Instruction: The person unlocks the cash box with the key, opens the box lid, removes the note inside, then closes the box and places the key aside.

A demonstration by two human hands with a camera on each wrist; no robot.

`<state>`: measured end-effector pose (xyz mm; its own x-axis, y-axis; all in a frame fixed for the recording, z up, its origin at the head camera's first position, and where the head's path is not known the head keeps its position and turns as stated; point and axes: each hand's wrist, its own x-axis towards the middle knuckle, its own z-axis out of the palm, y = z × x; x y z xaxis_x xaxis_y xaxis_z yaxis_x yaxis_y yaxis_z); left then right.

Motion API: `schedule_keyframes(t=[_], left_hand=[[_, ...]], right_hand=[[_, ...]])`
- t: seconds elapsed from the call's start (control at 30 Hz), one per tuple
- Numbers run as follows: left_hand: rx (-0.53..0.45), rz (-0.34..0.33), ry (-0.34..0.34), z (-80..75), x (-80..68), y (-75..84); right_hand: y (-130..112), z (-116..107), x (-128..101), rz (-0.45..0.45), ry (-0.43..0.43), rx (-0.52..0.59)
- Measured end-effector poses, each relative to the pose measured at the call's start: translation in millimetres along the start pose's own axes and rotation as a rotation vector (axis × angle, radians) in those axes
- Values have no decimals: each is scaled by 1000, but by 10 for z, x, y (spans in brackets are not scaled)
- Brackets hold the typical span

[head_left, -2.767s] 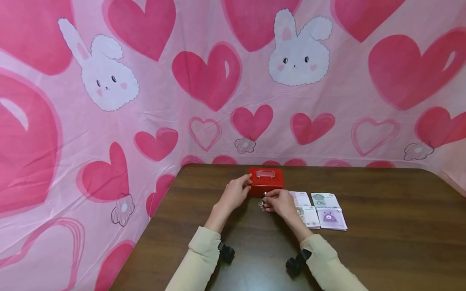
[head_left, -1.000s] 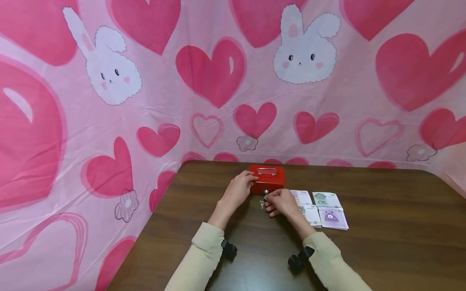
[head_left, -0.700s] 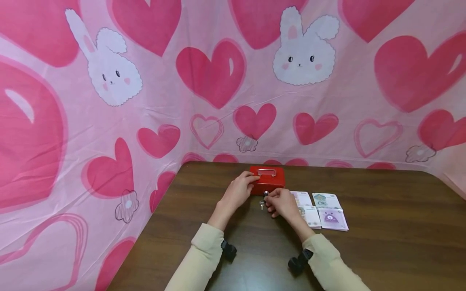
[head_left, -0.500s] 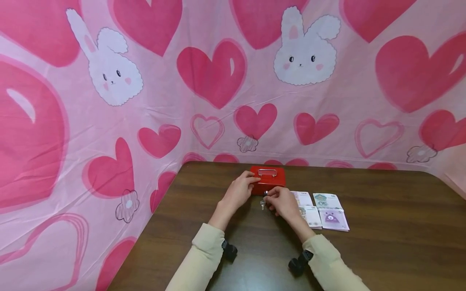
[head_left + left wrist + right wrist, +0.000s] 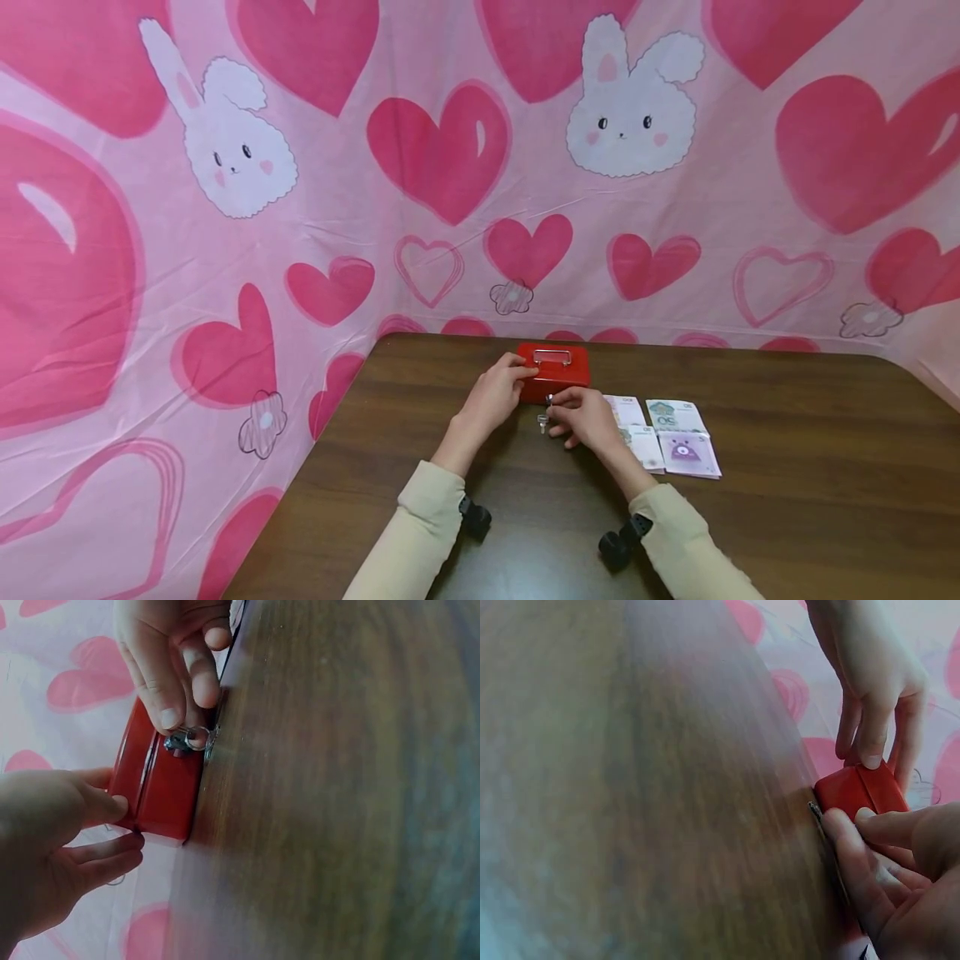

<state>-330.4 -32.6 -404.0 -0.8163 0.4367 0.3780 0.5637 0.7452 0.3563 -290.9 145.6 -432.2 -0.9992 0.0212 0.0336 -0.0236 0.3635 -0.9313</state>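
A small red cash box point(image 5: 565, 385) with a wire handle on its lid stands shut near the table's far edge. My left hand point(image 5: 491, 395) grips its left end, index finger over the lid and thumb near the front corner. At the front lock, my right hand point(image 5: 590, 417) pinches a key between thumb and index finger. The fingertips largely cover that key. From its key ring point(image 5: 197, 739) a second, silver key point(image 5: 542, 423) dangles just above the table. In the right wrist view, the same thumb and forefinger meet at the front of the box.
Right of the box lie several stacks of play banknotes point(image 5: 675, 417), partly behind my right hand and wrist. The brown wooden table point(image 5: 810, 467) ends just behind the box, at a pink cloth point(image 5: 420, 58) with hearts and rabbits.
My left index finger has slid farther onto the lid. My right fingers have shifted slightly at the lock, and the dangling key has swung. The box and banknotes stay in place.
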Motion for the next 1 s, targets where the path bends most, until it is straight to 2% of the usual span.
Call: schedule_keyframes(t=[0.4,0.67,1.0], left_hand=[[41,-3,-8,11,9,10],[38,-11,-3,14,6,17],[22,-41,3,27,11,12]], right_hand=[[-5,-36,-23,100,-30,133],[-39,-19,-50,110,-49,189],[-31,-26,-27,96,-92,137]])
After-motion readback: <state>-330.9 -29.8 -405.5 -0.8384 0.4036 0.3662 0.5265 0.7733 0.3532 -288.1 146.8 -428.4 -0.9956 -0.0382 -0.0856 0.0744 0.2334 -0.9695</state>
